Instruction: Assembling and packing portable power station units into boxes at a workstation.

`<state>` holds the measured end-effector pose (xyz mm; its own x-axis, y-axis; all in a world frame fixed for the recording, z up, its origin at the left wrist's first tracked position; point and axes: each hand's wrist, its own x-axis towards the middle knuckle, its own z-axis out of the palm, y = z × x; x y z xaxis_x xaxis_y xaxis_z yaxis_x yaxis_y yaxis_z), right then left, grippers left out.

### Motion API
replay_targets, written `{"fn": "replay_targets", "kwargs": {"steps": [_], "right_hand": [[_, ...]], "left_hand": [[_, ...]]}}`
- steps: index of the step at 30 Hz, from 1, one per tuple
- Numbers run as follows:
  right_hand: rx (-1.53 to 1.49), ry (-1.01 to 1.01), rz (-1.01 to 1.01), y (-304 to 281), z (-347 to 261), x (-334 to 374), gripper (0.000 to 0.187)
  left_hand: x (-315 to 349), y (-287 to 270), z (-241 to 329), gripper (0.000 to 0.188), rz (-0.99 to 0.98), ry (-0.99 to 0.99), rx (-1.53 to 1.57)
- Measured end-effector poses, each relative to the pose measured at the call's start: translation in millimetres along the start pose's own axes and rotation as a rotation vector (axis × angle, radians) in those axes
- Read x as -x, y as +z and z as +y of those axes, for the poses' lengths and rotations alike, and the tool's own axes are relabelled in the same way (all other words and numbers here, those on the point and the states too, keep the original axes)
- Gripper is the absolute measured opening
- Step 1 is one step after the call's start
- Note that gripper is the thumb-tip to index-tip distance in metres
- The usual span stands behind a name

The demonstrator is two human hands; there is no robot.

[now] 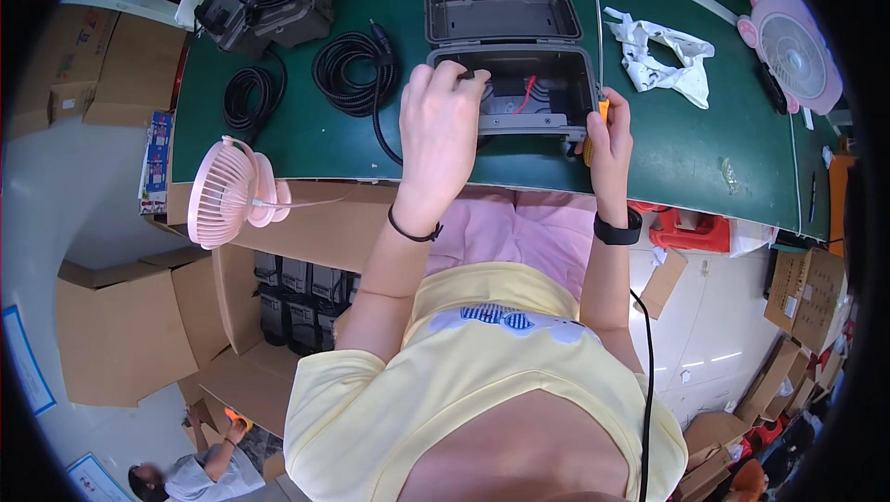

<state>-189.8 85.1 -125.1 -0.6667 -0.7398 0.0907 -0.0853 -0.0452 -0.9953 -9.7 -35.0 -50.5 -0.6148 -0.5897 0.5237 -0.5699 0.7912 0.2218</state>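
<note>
A dark grey plastic box (519, 59) with its hinged lid (501, 15) swung back lies on the green table in front of me. Inside it a short red wire (527, 92) sticks up, and a grey metal strip (528, 124) runs along the near side. My left hand (438, 127) is over the box's left side, fingers pinched on a small dark piece whose kind I cannot make out. At the box's right side my right hand (610, 140) is closed around the yellow-orange handle of a screwdriver (598, 29), its long shaft pointing away from me.
Left of the box lie coiled black cables (357, 74); more dark boxes (297, 15) stand behind them. A pink fan (222, 194) sits at the left edge, another (788, 48) at right. White patterned cloth (663, 57) lies nearby. Below is a carton (232, 298); a person (209, 474) works lower left.
</note>
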Motion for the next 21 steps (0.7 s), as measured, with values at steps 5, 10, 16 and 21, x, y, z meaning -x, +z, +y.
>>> {"fn": "replay_targets", "kwargs": {"steps": [5, 10, 16, 21], "right_hand": [[-0.113, 0.001, -0.046, -9, 1, 1, 0.049], [-0.286, -0.079, -0.215, -24, 1, 14, 0.061], [-0.338, 0.044, -0.093, -25, -6, -3, 0.049], [-0.202, 0.031, -0.022, -17, -21, -40, 0.052]], "left_hand": [[13, 7, 18, 0.040, -0.128, 0.199, 0.133], [49, 0, 29, 0.057, -0.069, 0.368, -0.105], [64, 2, 35, 0.058, -0.057, 0.338, 0.000], [69, 6, 33, 0.058, 0.067, 0.432, 0.005]]}}
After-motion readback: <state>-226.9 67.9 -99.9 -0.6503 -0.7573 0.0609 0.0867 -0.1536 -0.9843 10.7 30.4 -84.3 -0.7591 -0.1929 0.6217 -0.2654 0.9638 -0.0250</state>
